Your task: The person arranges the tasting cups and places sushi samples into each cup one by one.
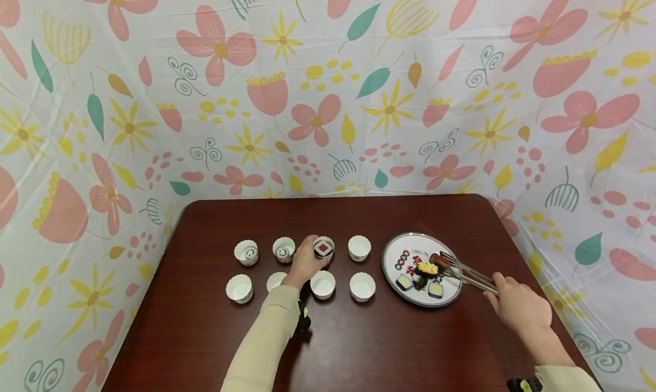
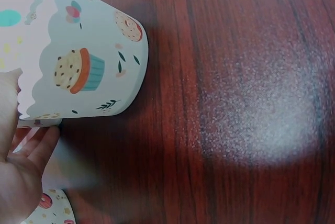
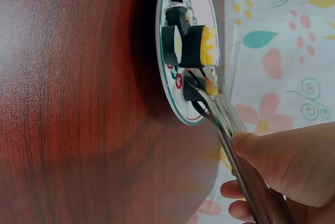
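My left hand [image 1: 306, 264] holds a scalloped white paper cup [image 1: 331, 254] in the back row, thumb and fingers around its side. Inside that cup lies a sushi roll with a red diamond centre [image 1: 323, 247]. In the left wrist view, part of the left hand [image 2: 26, 182] shows behind a nearer cup with a cupcake print [image 2: 78, 72]. At the right, my right hand [image 1: 523, 306] grips metal tongs [image 1: 474, 276]. The tong tips are around a dark-wrapped sushi piece with a reddish-orange top [image 1: 438, 259], on the round plate [image 1: 402, 244].
Also on the plate are a yellow-topped sushi [image 1: 427, 268], a dark piece [image 1: 420, 282] and two white-faced rolls. Two back-row cups at the left [image 1: 246, 253] hold round spiral rolls. More cups [image 1: 362, 287] stand beside and in front. A flowered cloth [image 1: 328, 96] hangs behind the table [image 1: 410, 346].
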The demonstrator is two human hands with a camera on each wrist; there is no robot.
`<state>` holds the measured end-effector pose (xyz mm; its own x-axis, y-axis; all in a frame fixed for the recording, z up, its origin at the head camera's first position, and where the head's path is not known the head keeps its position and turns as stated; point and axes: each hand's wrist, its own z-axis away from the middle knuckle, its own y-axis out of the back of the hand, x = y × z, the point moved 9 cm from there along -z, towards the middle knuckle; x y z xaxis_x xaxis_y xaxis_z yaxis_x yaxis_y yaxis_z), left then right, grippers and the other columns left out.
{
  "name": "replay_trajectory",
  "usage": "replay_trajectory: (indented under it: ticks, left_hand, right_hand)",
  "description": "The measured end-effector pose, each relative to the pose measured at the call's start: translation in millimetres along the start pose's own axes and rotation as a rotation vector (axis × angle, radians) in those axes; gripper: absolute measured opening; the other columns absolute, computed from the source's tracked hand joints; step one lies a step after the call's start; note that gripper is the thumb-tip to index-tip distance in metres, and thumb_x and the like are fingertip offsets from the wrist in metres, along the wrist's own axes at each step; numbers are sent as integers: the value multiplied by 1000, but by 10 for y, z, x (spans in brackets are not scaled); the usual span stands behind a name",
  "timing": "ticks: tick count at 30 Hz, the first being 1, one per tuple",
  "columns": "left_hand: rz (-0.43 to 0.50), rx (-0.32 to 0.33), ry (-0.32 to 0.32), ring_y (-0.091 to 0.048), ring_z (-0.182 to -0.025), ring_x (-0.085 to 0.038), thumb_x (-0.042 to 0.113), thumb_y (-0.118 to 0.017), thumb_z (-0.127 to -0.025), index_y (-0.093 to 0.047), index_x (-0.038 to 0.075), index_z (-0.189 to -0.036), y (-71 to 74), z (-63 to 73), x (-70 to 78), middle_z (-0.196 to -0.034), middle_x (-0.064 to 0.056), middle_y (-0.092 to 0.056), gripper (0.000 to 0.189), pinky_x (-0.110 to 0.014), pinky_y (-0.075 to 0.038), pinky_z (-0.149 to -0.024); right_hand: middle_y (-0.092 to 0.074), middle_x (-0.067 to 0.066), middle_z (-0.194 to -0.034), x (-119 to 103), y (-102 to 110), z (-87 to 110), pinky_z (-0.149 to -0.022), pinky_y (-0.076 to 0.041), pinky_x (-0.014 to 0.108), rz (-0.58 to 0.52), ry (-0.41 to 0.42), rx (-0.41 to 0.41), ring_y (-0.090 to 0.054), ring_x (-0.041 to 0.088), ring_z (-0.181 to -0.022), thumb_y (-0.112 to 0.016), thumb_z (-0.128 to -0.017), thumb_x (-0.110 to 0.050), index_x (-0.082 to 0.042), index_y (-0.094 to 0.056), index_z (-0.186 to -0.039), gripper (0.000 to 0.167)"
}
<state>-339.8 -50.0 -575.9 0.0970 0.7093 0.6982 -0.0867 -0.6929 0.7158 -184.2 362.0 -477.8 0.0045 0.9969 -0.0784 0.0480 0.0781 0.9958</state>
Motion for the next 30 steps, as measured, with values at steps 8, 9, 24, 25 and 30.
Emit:
replay_trajectory:
  ticks: [8,9,24,25,30]
  left_hand:
    - [2,-11,1,-54,-110,-29,23,-75,-76,-38,6,-135,-2,4,4,-128,-12,-50,72,-42,-47,-85]
    - [1,-17,6,-53,-111,-29,23,-75,-76,-37,7,-136,-4,4,0,-130,-12,-49,73,-42,-47,-85]
    - [-37,-100,-63,-40,-127,-31,25,-73,-77,-30,7,-142,74,7,100,-141,-13,-38,81,-45,-40,-96]
    - [-39,-108,-67,-39,-127,-31,26,-73,-77,-30,8,-143,79,6,116,-142,-12,-37,80,-46,-41,-96]
    - [-45,-131,-76,-35,-130,-30,27,-73,-77,-29,14,-143,111,-16,216,-144,-8,-35,80,-45,-40,-96]
  right_hand:
    - [-55,16,-76,-3,-41,-3,-42,-37,48,8,5,7,-57,40,-64,-63,-82,-22,-3,-47,-98,30]
    - [-55,16,-76,-2,-44,-2,-42,-37,48,10,4,10,-57,40,-64,-64,-82,-22,-3,-47,-99,31]
    - [-54,13,-75,16,-32,12,-42,-36,47,-4,-15,20,-56,39,-64,-63,-83,-23,-5,-47,-99,29]
    - [-53,13,-74,18,-25,12,-41,-35,46,-7,-15,24,-56,39,-64,-63,-83,-23,-5,-47,-98,29]
    - [-53,13,-73,26,3,6,-40,-34,45,-17,-15,39,-56,39,-62,-63,-83,-23,-5,-47,-98,28]
